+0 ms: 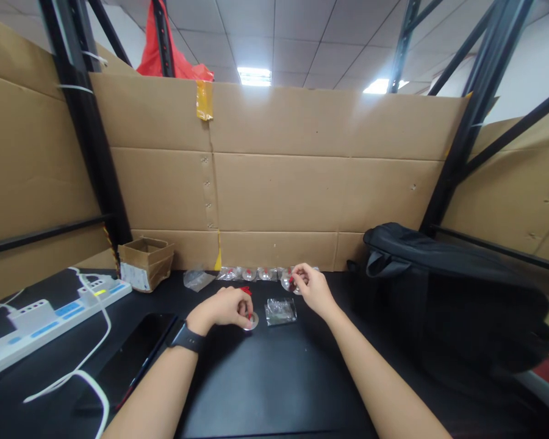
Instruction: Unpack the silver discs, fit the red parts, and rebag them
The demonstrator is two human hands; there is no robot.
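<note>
My left hand (233, 306), with a dark watch on its wrist, is closed in a pinch over a clear round disc with a red part (252, 322) low above or on the black table. A bit of red also shows behind its knuckles. Farther back, my right hand (312, 288) pinches the red part of a second clear disc (287, 281) beside the row at the cardboard wall. Between the hands lies a small clear plastic bag (280, 311). Several similar discs in clear wrapping (249, 274) line the foot of the wall. The discs' exact kind is too small to tell.
A crumpled clear bag (197, 280) and a small open cardboard box (147, 262) stand back left. A white power strip (57, 320) with cables and a dark phone (135, 347) lie at left. A black backpack (452, 299) fills the right side.
</note>
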